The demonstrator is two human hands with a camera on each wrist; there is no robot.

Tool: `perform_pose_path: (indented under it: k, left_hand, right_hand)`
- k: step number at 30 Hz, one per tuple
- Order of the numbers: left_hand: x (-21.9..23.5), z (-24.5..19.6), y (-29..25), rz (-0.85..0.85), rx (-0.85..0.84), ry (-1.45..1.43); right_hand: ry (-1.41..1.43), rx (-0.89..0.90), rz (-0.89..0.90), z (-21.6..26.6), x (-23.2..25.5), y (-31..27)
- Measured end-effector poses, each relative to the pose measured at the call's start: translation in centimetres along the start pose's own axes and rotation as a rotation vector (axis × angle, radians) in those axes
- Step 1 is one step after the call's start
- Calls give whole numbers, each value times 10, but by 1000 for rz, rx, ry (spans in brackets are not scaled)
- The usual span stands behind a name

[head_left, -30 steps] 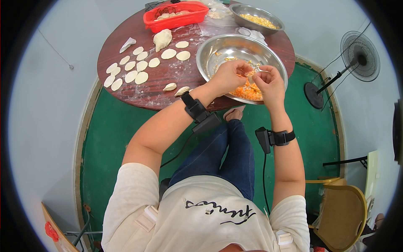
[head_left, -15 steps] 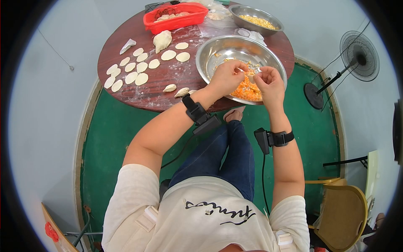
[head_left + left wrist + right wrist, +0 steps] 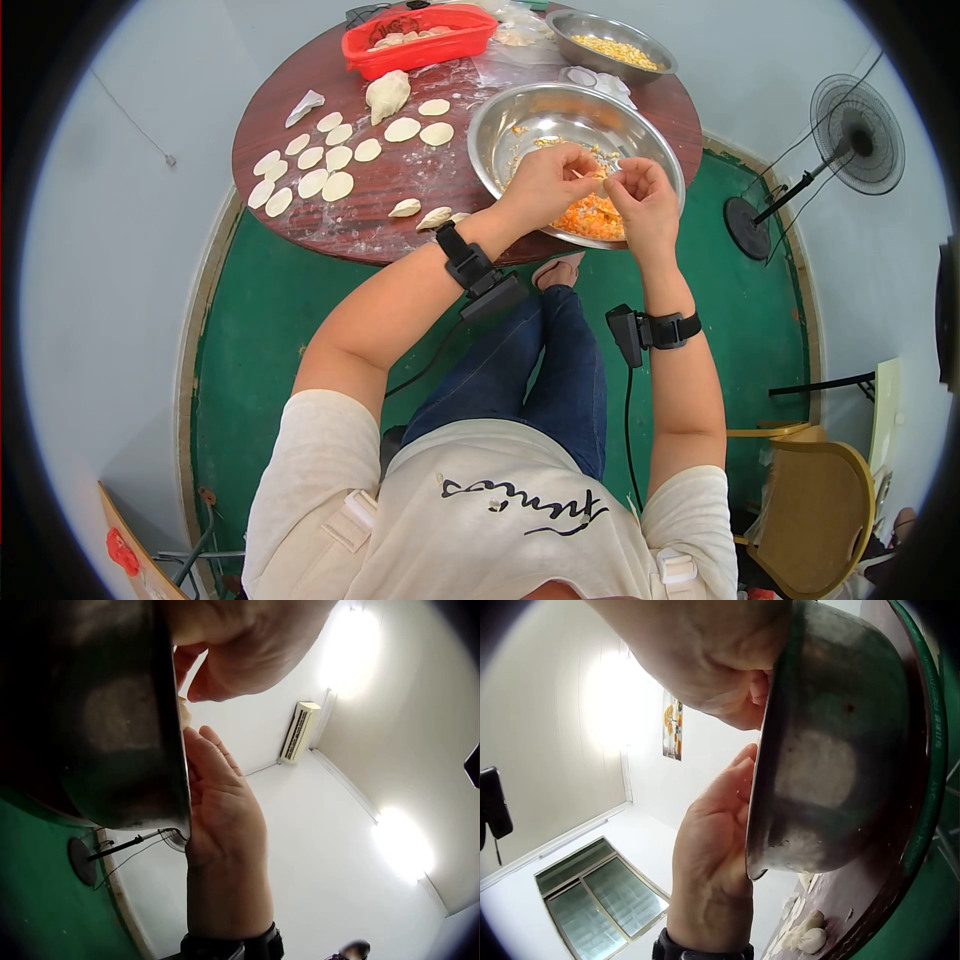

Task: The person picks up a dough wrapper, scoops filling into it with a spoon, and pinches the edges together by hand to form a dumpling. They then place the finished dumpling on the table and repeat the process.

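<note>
Both hands are over a large steel bowl (image 3: 487, 140) at the table's near right edge. With thumb and fingers, my left hand (image 3: 543, 186) pinches one side of a small pale dumpling (image 3: 184, 713). My right hand (image 3: 648, 205) pinches its other side, the fingertips of both hands almost meeting. Most of the dumpling is hidden by the fingers and the bowl's rim. Below the hands, chopped orange filling (image 3: 590, 220) lies in the bowl. Left of the bowl, several folded dumplings (image 3: 404, 207) rest near the table edge, one partly behind the left wrist.
Flat round dough wrappers (image 3: 338, 185) are spread over the table's left side, beside a dough lump (image 3: 388, 95). Behind stand a red basket (image 3: 370, 62) holding pale pieces and a second steel bowl (image 3: 563, 27) with yellow bits. A fan (image 3: 855, 135) stands right of the table.
The left thumb and fingers shift slightly at the dumpling, the thumb now reaching straighter toward the right hand. The right hand, bowl and table items stay in place.
</note>
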State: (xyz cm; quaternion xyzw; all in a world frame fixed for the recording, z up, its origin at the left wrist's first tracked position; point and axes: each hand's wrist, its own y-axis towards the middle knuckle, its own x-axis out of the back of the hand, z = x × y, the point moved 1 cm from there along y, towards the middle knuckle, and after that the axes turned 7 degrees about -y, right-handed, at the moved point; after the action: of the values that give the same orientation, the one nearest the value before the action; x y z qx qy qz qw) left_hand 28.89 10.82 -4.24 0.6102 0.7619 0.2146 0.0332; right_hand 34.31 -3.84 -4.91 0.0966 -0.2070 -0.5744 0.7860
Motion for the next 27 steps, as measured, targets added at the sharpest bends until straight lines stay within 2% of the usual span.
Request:
perform_pose_path:
  k: [1,7,18,20,27]
  left_hand:
    - [0,1,1,29,44,-20]
    - [-1,5,1,-4,-17,-53]
    - [-1,9,1,34,21,-17]
    - [0,8,1,31,10,-2]
    - [0,7,2,46,32,-37]
  right_hand:
    - [-2,15,25,-2,0,0]
    - [-47,40,78,-2,-1,0]
    - [-49,27,107,-3,-2,1]
    - [-183,31,61,0,-1,0]
    - [-21,5,126,0,-2,1]
